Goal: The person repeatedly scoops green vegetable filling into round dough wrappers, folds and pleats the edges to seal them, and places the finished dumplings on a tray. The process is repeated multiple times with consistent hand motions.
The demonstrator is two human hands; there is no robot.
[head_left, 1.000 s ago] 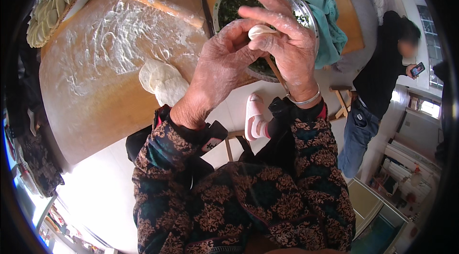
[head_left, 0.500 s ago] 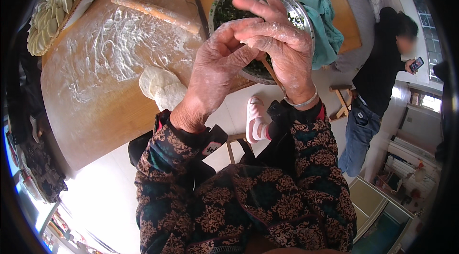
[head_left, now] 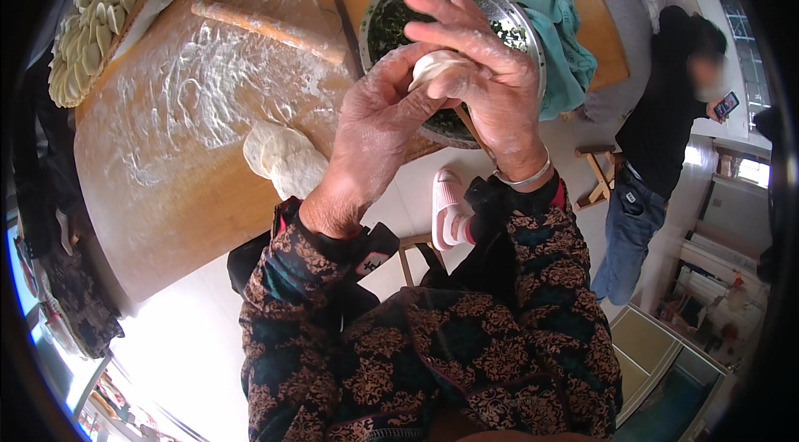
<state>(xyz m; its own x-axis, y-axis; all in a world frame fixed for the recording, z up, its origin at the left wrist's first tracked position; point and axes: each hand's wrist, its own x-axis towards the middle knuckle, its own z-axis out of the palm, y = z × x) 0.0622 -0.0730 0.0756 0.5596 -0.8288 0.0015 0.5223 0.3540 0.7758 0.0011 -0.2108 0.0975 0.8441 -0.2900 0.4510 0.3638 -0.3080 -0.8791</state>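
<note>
Over the near side of the metal bowl [head_left: 522,19] of chopped green filling [head_left: 391,22], my two floury hands meet around a pale dumpling [head_left: 436,65]. My left hand [head_left: 374,121] is closed on its left side, the fingers curled behind it. The thumb of my right hand [head_left: 503,105] presses the dumpling's right edge, while its other fingers stretch up and apart. A thin wooden stick [head_left: 474,131], like a chopstick, lies tucked under my right palm; its upper part is hidden. Left of my left wrist, several round dough wrappers [head_left: 285,157] overlap at the table edge.
A rolling pin [head_left: 268,31] rests on the floured mat [head_left: 158,126]. Finished dumplings fill a tray [head_left: 125,36] at the far left. A dark stick [head_left: 348,34] lies left of the bowl, a teal cloth [head_left: 558,34] right of it. At right, a person [head_left: 657,109] holds a phone.
The dumpling, hidden behind my fingers before, now shows between my hands. My right fingers have shifted slightly, and my view has turned a little.
</note>
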